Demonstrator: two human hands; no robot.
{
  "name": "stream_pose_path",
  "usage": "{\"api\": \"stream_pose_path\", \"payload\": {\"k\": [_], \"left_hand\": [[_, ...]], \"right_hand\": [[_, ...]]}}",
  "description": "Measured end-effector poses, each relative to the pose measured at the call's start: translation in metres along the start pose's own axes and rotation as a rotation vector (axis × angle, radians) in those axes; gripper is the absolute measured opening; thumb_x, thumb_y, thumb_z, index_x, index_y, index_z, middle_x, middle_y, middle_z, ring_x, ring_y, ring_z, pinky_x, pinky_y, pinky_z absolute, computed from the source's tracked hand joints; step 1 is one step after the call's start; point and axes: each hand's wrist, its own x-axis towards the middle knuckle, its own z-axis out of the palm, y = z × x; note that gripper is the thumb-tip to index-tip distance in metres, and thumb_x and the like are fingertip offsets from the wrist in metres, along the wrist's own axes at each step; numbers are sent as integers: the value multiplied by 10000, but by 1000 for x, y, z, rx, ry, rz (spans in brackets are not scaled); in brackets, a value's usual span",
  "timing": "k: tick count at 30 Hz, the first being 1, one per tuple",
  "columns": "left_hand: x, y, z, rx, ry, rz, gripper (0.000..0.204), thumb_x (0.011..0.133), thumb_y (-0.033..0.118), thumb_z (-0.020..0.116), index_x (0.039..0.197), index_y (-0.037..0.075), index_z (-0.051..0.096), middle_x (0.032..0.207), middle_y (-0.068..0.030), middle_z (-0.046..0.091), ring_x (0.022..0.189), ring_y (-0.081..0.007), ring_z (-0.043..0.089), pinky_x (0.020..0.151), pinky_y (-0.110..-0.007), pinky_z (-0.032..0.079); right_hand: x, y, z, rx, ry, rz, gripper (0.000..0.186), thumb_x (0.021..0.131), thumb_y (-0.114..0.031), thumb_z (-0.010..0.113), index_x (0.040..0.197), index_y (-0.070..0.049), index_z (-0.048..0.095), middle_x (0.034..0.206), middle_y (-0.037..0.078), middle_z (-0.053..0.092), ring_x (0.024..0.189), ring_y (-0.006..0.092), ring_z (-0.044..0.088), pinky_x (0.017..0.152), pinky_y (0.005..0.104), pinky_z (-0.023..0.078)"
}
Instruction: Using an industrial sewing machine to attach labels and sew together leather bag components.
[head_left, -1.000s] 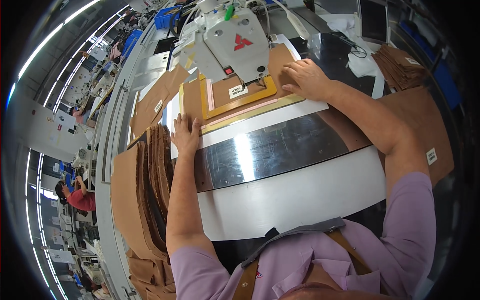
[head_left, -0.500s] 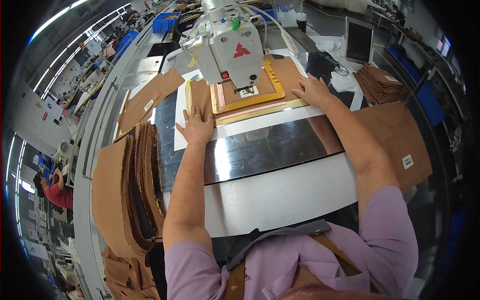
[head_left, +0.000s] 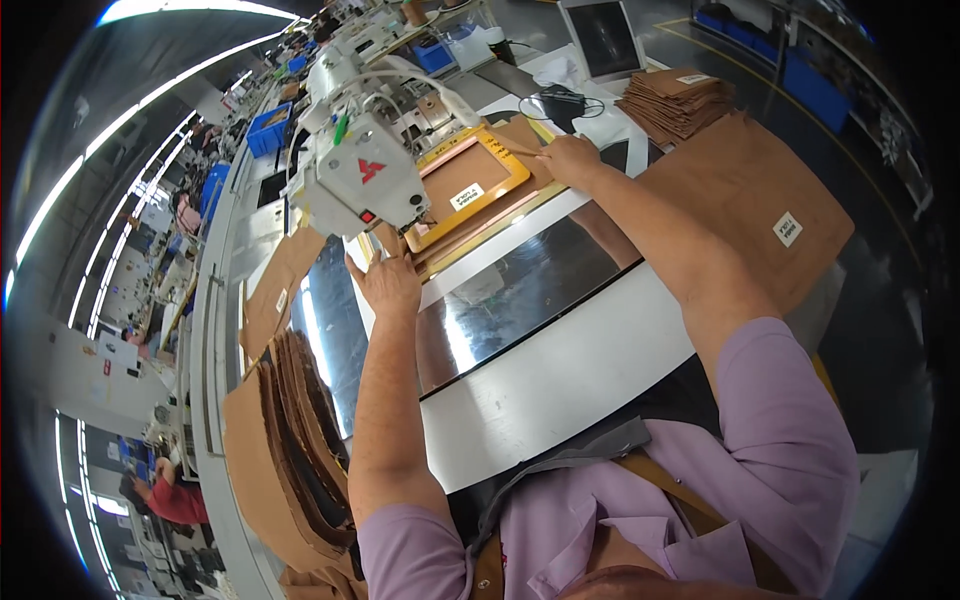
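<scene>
Under the white sewing machine head (head_left: 365, 180) lies a yellow clamp frame (head_left: 520, 177) on a brown fabric piece (head_left: 530, 190), which rests in a flat white template (head_left: 375, 318). My left hand (head_left: 388, 285) is at the near left side of the template, fingers apart, touching its edge beside the fabric. At the far right corner my right hand (head_left: 572, 160) has its fingers closed on the brown fabric's edge, which looks slightly raised there. Part of the fabric is hidden by the machine head and frame. A white label (head_left: 467, 196) shows inside the frame.
A thick stack of brown panels (head_left: 270, 440) hangs over the table's left edge. Another brown panel (head_left: 275, 285) lies beyond it. At right are a folded brown pile (head_left: 675, 105), a large labelled panel (head_left: 750, 190) and a dark monitor (head_left: 602, 40). Shiny metal plate (head_left: 530, 290) lies before me.
My view has turned, so the machine appears tilted and farther left. My right hand went from lying flat with spread fingers to closing on the fabric edge. My left hand stays at the template's left side.
</scene>
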Motion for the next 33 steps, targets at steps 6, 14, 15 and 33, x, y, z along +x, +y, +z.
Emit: {"api": "stream_pose_path", "payload": {"k": [6, 14, 15, 33], "left_hand": [[-18, 9, -16, -4, 50, 35, 411, 1012, 320, 512, 857, 77, 805, 952, -118, 778, 1211, -255, 659, 1230, -575, 75], [-78, 79, -90, -176, 143, 236, 356, 1004, 245, 563, 757, 66, 746, 756, -60, 724, 831, -242, 697, 1170, -549, 225], [-83, 97, -101, -310, 161, 301, 339, 1004, 243, 570, 773, 67, 744, 747, -55, 715, 827, -238, 695, 1162, -539, 238], [-114, 224, -103, -761, 121, 879, 231, 821, 217, 836, 922, 105, 661, 905, 1, 697, 880, -217, 680, 1060, -487, 364]], "right_hand": [[-18, -27, -28, 26, -51, -18, 406, 932, -381, 640, 1185, -72, 716, 1155, 180, 734, 1114, 356, 685, 1092, 574, 371], [-54, 55, -101, 34, 256, -8, 258, 893, -270, 634, 896, -64, 790, 947, 164, 763, 936, 337, 740, 797, 474, 559], [-68, 67, -126, -12, 240, 18, 285, 900, -315, 633, 915, -80, 793, 942, 174, 758, 921, 344, 741, 772, 474, 568], [-236, 276, -202, 81, 584, 323, 295, 903, -330, 726, 1057, -81, 760, 1073, 111, 745, 956, 268, 716, 831, 371, 553]]}}
